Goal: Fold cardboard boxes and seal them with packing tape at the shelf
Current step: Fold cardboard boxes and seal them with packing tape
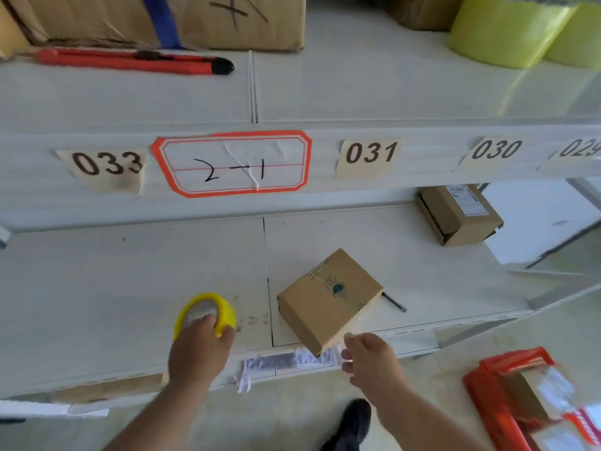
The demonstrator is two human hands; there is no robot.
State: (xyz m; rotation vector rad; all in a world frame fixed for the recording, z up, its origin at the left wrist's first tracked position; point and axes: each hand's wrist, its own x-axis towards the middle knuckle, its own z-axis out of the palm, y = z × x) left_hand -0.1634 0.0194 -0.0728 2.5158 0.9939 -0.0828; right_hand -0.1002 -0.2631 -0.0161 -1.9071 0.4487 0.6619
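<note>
A small brown cardboard box (328, 301), closed and taped across its top, sits on the lower white shelf (130, 288) with one corner over the front edge. A yellow roll of packing tape (227, 312) stands to its left. My left hand (200, 349) grips that roll, fingers curled into its core. My right hand (370, 362) hovers just below and to the right of the box's front corner, fingers loosely curled. Something thin and clear glints at its fingertips, and I cannot tell if it is tape.
A red box cutter (130, 61) and a large carton (162, 21) lie on the upper shelf, with green rolls (507, 30) at the right. Another small box (460, 214) sits at the lower shelf's back right. A red crate (520, 398) stands on the floor.
</note>
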